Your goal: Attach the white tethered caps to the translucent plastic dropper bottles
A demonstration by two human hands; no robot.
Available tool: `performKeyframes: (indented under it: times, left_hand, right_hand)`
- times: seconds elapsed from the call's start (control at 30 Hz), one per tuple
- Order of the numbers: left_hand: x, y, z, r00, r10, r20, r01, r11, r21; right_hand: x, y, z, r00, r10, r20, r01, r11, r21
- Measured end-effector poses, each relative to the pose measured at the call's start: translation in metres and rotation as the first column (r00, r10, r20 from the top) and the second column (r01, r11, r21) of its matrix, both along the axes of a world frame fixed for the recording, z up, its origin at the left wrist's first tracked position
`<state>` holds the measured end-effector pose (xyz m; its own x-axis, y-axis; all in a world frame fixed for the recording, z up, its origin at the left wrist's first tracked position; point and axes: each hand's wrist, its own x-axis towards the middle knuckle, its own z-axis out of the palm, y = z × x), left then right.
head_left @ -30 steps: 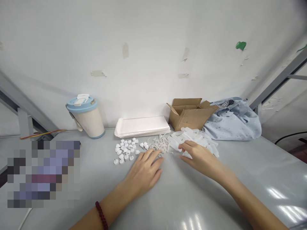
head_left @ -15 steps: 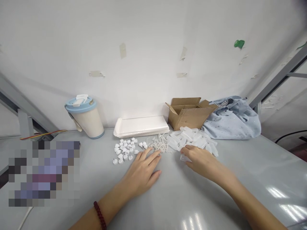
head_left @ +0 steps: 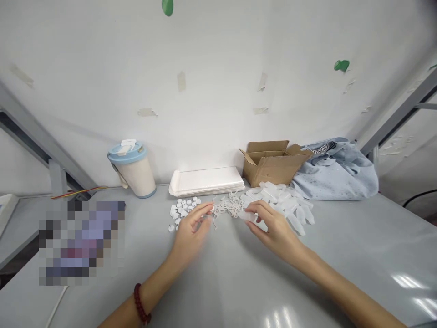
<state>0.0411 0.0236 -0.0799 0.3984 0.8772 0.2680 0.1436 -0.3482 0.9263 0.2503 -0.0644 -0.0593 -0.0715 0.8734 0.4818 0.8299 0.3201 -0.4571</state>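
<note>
My left hand (head_left: 191, 230) is slightly blurred, its thumb and fingers pinched at the left edge of a tangle of thin white cords (head_left: 229, 207). A strand of cord (head_left: 215, 221) hangs at those fingertips. Behind and left of this hand lie small white plastic caps (head_left: 180, 207), partly covered by it. My right hand (head_left: 273, 228) grips a translucent plastic tube (head_left: 246, 216) between thumb and fingers, its free end pointing left toward the cords. Beyond the right hand spreads a heap of similar translucent plastic pieces (head_left: 280, 197).
A stack of white cards or sleeves (head_left: 206, 180) lies against the wall. Beside it stand an open cardboard box (head_left: 280, 168) and a blue cloth bag (head_left: 337, 175). At left are a lidded cup (head_left: 134, 175) and a pixelated object (head_left: 83, 241) on the grey table (head_left: 225, 291).
My left hand has gone from spread fingers over the cords to a pinch at their edge. The right hand has lifted a tube from the heap and moved it left. The view shifted slightly.
</note>
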Motion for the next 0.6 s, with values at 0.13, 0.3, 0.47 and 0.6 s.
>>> performKeyframes:
  times: [0.13,0.3,0.47,0.6]
  left_hand:
    - [0.001,-0.001,0.002,0.990,0.113,0.086,-0.107,0.991,-0.076]
    - [0.003,-0.006,0.008,0.968,0.191,0.161,-0.173,0.978,-0.116]
    - [0.003,-0.010,0.014,0.963,0.194,0.189,-0.173,0.977,-0.124]
    - [0.002,-0.010,0.010,0.971,0.176,0.163,-0.158,0.980,-0.119]
  right_hand:
    - [-0.011,-0.003,0.000,0.989,0.026,-0.146,-0.017,0.998,0.064]
    - [-0.019,-0.007,-0.001,0.973,0.034,-0.229,-0.032,0.999,0.014]
    - [-0.024,-0.010,-0.003,0.952,-0.007,-0.307,-0.015,0.998,-0.068]
    - [-0.027,-0.012,-0.003,0.934,-0.009,-0.358,-0.028,0.995,-0.098]
